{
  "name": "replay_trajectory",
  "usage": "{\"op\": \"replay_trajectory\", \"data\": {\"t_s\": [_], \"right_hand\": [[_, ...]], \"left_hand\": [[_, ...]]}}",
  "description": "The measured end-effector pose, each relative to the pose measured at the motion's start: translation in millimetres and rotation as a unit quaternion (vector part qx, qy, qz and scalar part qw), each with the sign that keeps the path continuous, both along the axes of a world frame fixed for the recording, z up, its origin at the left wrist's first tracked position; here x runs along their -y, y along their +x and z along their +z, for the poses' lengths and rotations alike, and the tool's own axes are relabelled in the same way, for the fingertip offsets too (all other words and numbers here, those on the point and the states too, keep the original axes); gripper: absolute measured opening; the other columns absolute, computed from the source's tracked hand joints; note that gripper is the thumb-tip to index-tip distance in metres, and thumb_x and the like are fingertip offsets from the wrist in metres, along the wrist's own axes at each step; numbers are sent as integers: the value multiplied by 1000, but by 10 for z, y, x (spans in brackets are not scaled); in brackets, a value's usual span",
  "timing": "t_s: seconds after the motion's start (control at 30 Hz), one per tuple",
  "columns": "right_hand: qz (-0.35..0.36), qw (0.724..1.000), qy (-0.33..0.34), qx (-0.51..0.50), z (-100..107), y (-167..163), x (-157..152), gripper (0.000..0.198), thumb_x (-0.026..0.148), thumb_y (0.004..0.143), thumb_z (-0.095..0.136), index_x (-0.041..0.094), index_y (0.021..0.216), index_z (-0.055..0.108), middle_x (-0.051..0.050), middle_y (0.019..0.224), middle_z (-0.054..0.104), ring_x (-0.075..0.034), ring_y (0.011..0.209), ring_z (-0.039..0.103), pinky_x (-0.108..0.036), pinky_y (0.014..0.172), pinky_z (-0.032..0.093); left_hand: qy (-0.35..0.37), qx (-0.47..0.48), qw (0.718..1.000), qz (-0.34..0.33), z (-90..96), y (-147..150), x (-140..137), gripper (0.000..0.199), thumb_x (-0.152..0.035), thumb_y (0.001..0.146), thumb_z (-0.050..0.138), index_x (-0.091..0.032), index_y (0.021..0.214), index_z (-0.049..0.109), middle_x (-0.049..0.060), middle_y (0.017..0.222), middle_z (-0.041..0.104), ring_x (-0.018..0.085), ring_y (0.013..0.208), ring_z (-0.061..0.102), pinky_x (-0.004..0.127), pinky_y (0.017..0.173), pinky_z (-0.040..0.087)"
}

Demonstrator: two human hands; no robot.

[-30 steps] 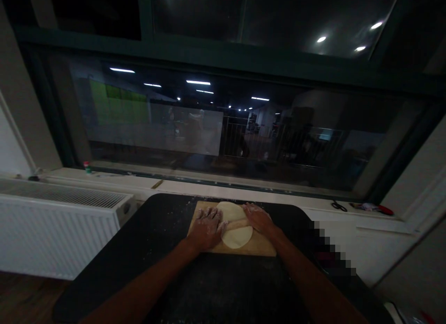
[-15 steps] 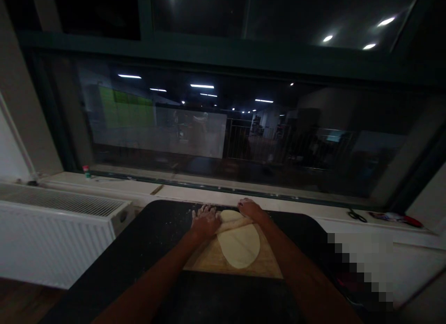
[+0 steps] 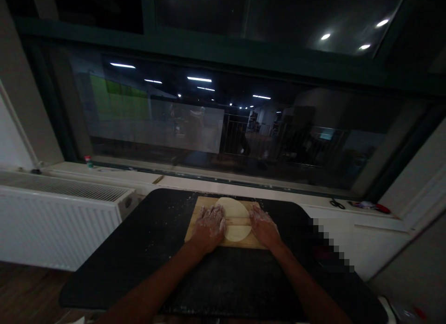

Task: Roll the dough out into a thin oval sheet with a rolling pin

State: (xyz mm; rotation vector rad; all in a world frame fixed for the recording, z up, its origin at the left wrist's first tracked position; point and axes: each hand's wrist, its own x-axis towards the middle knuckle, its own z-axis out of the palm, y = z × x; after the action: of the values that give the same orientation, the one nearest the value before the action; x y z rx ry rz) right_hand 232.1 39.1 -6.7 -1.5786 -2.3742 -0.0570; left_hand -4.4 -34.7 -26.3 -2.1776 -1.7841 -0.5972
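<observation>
A pale round sheet of dough (image 3: 237, 233) lies on a wooden board (image 3: 256, 244) on the black table. Across its middle rests a light rolling pin (image 3: 237, 221), its ends hidden under my hands. My left hand (image 3: 210, 225), dusted with flour, lies palm down over the pin's left end, fingers stretched forward. Over the right end, my right hand (image 3: 264, 225) also lies palm down with fingers extended, flour on its back.
Flour specks dot the black table (image 3: 139, 249). A white radiator (image 3: 62, 222) stands at the left. On the windowsill (image 3: 209, 181) are a small red-and-green container (image 3: 88, 161) at the left and black scissors (image 3: 337, 204) at the right. A large window rises behind.
The rolling pin has gone from slanted near the dough's far part to level across its middle. My right hand has come back towards me and flattened. The camera view has shifted.
</observation>
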Motion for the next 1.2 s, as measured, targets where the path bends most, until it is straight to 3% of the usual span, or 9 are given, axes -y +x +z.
{"op": "replay_trajectory", "data": {"t_s": [0.1, 0.2, 0.3, 0.4, 0.67, 0.87, 1.0, 1.2], "right_hand": [[-7, 1000, 23, -18, -112, 92, 382, 65, 37, 108, 19, 9, 151, 58, -15, 161, 55, -27, 154, 47, -48, 131, 36], [5, 995, 80, -61, -291, 195, 717, 61, 42, 107, 24, 23, 152, 60, -7, 157, 60, -26, 151, 50, -50, 131, 38], [17, 991, 107, -76, -420, 260, 865, 58, 47, 107, 28, 33, 154, 57, -2, 160, 56, -25, 153, 48, -51, 132, 37], [14, 995, 80, -54, -369, 250, 734, 60, 49, 106, 28, 30, 158, 52, -3, 165, 50, -26, 156, 43, -53, 133, 34], [23, 993, -96, 59, 237, -35, -256, 67, 38, 110, 8, 16, 162, 44, -11, 173, 38, -23, 164, 26, -50, 135, 17], [44, 983, -160, 73, 323, -323, -884, 63, 42, 110, 18, 15, 163, 42, -15, 173, 35, -26, 162, 29, -52, 131, 25], [48, 988, -138, 57, 271, -338, -910, 60, 37, 110, 22, 18, 164, 39, -11, 177, 27, -22, 165, 21, -46, 133, 19], [22, 996, -87, 27, 174, -128, -443, 62, 33, 109, 18, 14, 162, 43, -11, 176, 29, -21, 165, 21, -46, 135, 16]], "left_hand": [[15, 5, 999, -49, -54, -89, 208, 51, -33, 110, 36, -23, 159, 48, 8, 164, 53, 29, 152, 47, 58, 133, 22], [3, -6, 996, -85, -51, -186, 392, 54, -32, 110, 38, -23, 163, 42, 7, 167, 48, 27, 156, 42, 56, 132, 25], [-18, -10, 994, -103, -11, -234, 480, 57, -32, 109, 40, -23, 165, 39, 7, 169, 45, 27, 157, 39, 54, 131, 28], [-33, 5, 995, -98, 51, -205, 461, 56, -34, 109, 40, -23, 164, 39, 7, 169, 44, 27, 157, 39, 56, 132, 26], [-69, 42, 996, -40, 272, -68, 45, 56, -47, 110, 39, -15, 152, 56, 16, 156, 59, 35, 150, 49, 63, 128, 30], [-73, 13, 997, 30, 279, -168, -428, 56, -45, 111, 36, -16, 154, 56, 18, 164, 49, 39, 156, 40, 69, 125, 32], [-50, 3, 998, 35, 189, -196, -518, 55, -39, 110, 34, -15, 156, 53, 18, 165, 47, 38, 157, 38, 69, 124, 32], [-7, 18, 1000, -14, 105, -126, -379, 55, -35, 108, 38, -14, 156, 52, 17, 162, 52, 37, 154, 44, 63, 126, 34]]}}
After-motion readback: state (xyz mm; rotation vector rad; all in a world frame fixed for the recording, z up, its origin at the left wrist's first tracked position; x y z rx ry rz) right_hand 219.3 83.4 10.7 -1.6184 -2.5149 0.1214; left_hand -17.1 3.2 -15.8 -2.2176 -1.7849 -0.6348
